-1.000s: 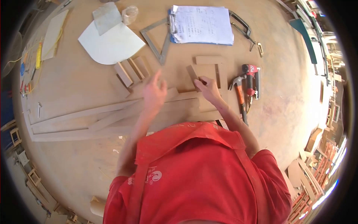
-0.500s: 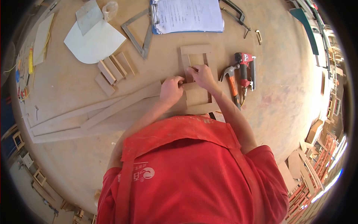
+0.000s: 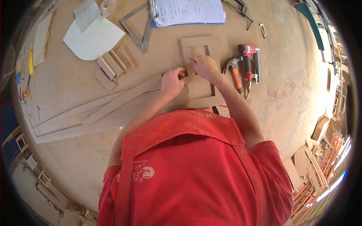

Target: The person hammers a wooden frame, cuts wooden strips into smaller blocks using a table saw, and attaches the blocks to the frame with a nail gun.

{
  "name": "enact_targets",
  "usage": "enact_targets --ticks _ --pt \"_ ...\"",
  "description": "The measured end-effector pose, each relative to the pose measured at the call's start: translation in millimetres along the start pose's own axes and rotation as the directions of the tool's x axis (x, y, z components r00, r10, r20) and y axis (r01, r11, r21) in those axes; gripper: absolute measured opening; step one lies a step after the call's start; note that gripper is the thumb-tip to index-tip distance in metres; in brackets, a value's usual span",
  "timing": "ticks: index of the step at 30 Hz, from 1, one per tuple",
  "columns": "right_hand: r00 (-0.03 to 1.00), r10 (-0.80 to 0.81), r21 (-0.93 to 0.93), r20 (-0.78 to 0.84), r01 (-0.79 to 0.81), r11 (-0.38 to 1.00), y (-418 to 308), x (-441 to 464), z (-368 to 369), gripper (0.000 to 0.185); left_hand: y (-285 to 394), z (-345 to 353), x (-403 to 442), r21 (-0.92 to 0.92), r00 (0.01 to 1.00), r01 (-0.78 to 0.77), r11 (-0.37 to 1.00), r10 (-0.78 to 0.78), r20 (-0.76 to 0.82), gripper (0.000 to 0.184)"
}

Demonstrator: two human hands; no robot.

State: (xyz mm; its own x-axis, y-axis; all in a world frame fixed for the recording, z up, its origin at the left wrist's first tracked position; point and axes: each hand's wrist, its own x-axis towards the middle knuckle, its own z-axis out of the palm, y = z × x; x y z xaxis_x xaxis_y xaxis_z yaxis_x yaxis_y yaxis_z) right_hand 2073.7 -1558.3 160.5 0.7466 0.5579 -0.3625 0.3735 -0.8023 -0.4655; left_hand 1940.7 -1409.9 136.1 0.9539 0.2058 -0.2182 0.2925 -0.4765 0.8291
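Brown wooden strips form a small rectangular frame [image 3: 197, 40] on the table, joined to a long tapering frame of strips [image 3: 56, 117] running left. My right hand [image 3: 207, 69] is closed on a short wooden strip [image 3: 187, 55] that lies along the left side of the small frame. Close beside it, my left hand [image 3: 173, 82] has its fingers curled at the lower left corner of that frame; what they grip, if anything, is hidden. Right of the small frame lie a hammer with an orange handle [image 3: 236, 78] and a red nail gun [image 3: 247, 62].
Short wooden blocks [image 3: 106, 67] lie left of my hands. Behind them are a white panel [image 3: 94, 39], a metal square frame [image 3: 141, 41], a clipboard with papers [image 3: 188, 12] and a clamp [image 3: 238, 13]. A yellow-handled tool [image 3: 31, 63] lies far left.
My left hand has come right and down to the small frame. My right hand has set the short strip, earlier held tilted, along the frame's left side. The view has shifted.
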Motion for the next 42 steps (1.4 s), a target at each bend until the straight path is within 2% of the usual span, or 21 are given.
enact_targets --ticks 2,6,9,14,17,21,23,27,29,32,38,42 --pt "1.000 0.024 -0.017 0.005 -0.024 1.000 -1 -6 1 0.047 1 -3 3 -0.089 0.992 0.119 0.989 -0.115 0.047 0.039" --pt "0.998 0.061 0.014 -0.016 -0.061 0.998 -2 -14 6 0.047 9 -9 14 -0.080 0.989 0.142 0.987 -0.139 0.044 0.039" --pt "0.998 0.030 0.067 -0.060 -0.026 0.997 4 -12 15 0.047 19 -10 24 -0.025 0.983 0.181 0.983 -0.180 0.029 0.046" --pt "0.997 -0.007 0.026 -0.080 0.009 1.000 9 -13 19 0.038 32 7 45 -0.011 0.966 0.236 0.972 -0.236 -0.110 0.061" --pt "0.996 -0.006 0.031 -0.087 0.009 0.999 11 -14 21 0.035 28 17 59 0.017 0.964 0.226 0.974 -0.221 -0.151 0.060" --pt "0.996 -0.034 0.028 -0.083 0.037 0.999 17 -13 24 0.031 23 19 60 0.022 0.966 0.234 0.972 -0.230 -0.120 0.060" --pt "0.995 -0.034 0.071 -0.097 0.041 0.997 19 -13 25 0.030 20 20 57 0.048 0.975 0.173 0.984 -0.165 -0.146 0.059" --pt "0.997 -0.043 0.065 -0.068 0.048 0.997 18 -11 20 0.030 15 18 59 0.047 0.977 0.142 0.989 -0.132 -0.168 0.059" --pt "1.000 0.011 0.089 -0.020 -0.009 0.996 15 -12 14 0.025 13 15 59 0.043 0.984 0.155 0.987 -0.150 -0.095 0.060" --pt "0.999 0.041 0.099 0.011 -0.041 0.994 12 -13 11 0.026 12 12 58 0.032 0.987 0.146 0.989 -0.143 -0.078 0.062" --pt "1.000 0.000 0.102 0.004 -0.001 0.995 16 -10 12 0.031 13 5 58 0.008 0.991 0.129 0.992 -0.128 -0.025 0.063" --pt "0.999 0.027 0.108 0.046 -0.032 0.994 16 -9 11 0.032 12 6 58 -0.006 0.991 0.131 0.991 -0.131 -0.027 0.062"
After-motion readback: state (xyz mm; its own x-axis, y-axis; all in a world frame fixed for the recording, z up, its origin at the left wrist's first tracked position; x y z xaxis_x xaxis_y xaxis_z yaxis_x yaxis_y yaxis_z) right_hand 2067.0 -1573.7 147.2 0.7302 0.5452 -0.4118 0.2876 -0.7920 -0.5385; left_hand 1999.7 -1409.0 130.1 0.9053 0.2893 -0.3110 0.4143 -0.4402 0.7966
